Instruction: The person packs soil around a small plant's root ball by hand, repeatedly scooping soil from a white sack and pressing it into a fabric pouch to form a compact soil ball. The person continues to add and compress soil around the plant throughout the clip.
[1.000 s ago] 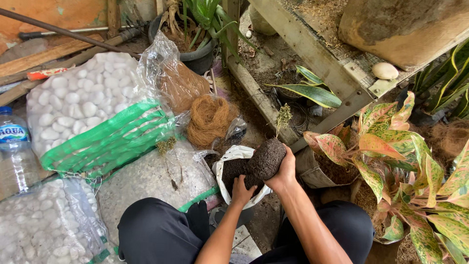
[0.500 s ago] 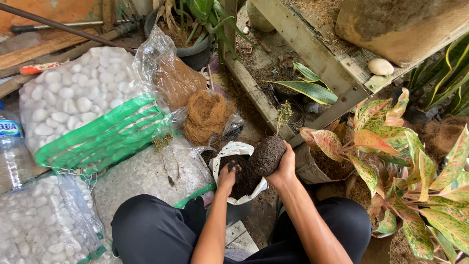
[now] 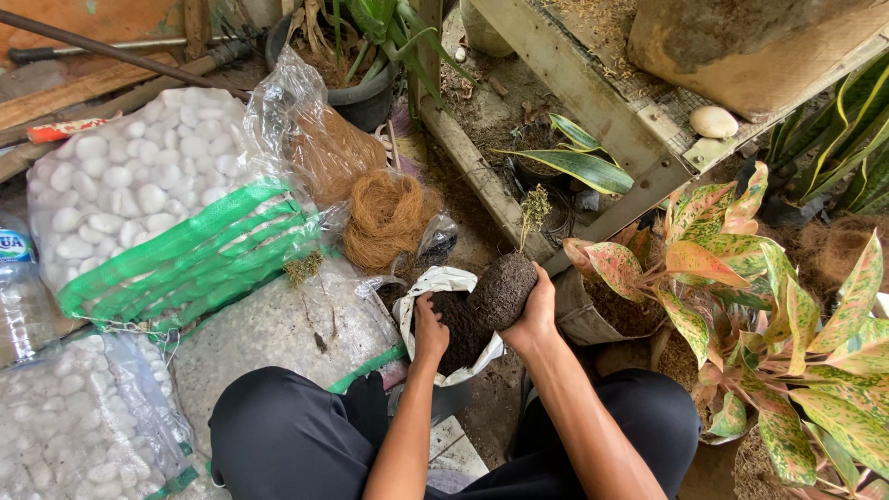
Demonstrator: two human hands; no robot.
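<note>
Above soil bag (image 3: 435, 282): dark rounded root ball (image 3: 502, 292)

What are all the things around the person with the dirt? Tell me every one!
Soil ball: one, dark brown, with a dried sprig on top, in the right hand.
Bag of soil: one, white, between the knees.
Coconut fibre bundle: one, brown, behind the soil bag.
Bags of white pebbles: two at least, clear plastic, on the left, one under a green mesh sack.
Water bottle: one, clear, far left.
Pink-and-green leafy plant: one, on the right.
Smooth stone: one, pale, on the wooden frame.
Left hand: in the soil bag.
Right hand: cupping the soil ball.
</note>
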